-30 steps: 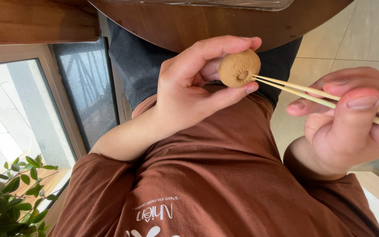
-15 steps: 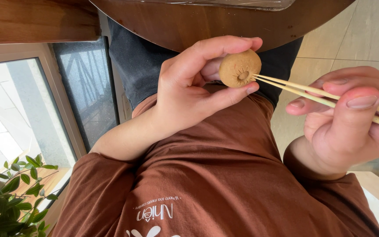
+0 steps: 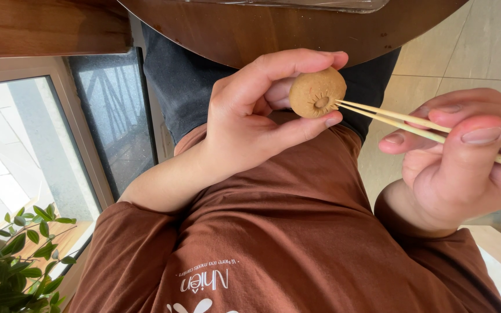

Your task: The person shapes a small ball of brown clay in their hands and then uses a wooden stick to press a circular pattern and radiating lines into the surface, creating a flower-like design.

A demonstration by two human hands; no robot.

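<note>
A dark wooden table (image 3: 250,29) edges pale floor tiles (image 3: 482,52), a daylit window (image 3: 18,150) and a leafy plant (image 3: 13,261).

I see a home setting: a dark wooden bench (image 3: 273,29), pale tiled floor (image 3: 482,52), a window (image 3: 24,150) and a leafy houseplant (image 3: 13,255).

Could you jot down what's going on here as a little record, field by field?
view: head camera looking down at the person's lap
left hand: pinches a round tan dough ball between thumb and fingers
right hand: holds a pair of pale chopsticks
contact: chopstick tips touch a small pit in the ball's face, with short lines pressed around it
clothing: brown shirt, dark trousers
above: edge of a round wooden table
left side: window and a green plant
floor: pale tiles
</note>
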